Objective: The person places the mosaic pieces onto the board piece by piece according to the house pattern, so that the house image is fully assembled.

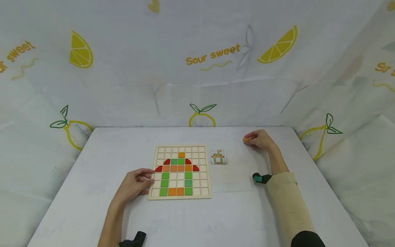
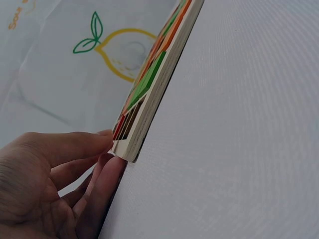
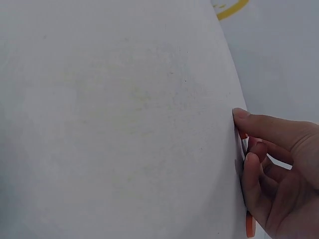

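Observation:
A square wooden grid board [image 1: 201,192] lies flat on the table, holding green, orange and red pieces in a mushroom-like pattern. At its left edge my left hand [image 1: 138,181] grips the rim; the left wrist view shows the thumb and fingers [image 2: 102,172] at the corner of the board [image 2: 133,149]. Far to the right of the board, my right hand [image 1: 260,140] pinches a small orange piece [image 1: 245,139] at the table surface. Another orange piece [image 3: 250,226] shows below that hand in the right wrist view. A small printed pattern card [image 1: 218,156] lies between the board and my right hand.
The white-covered table [image 1: 228,219] ends at a hanging white cloth [image 1: 123,85] printed with lemons, behind and on both sides. Black wrist straps [image 1: 134,240] sit on the forearms, and a beige sleeve [image 1: 288,202] covers the right one.

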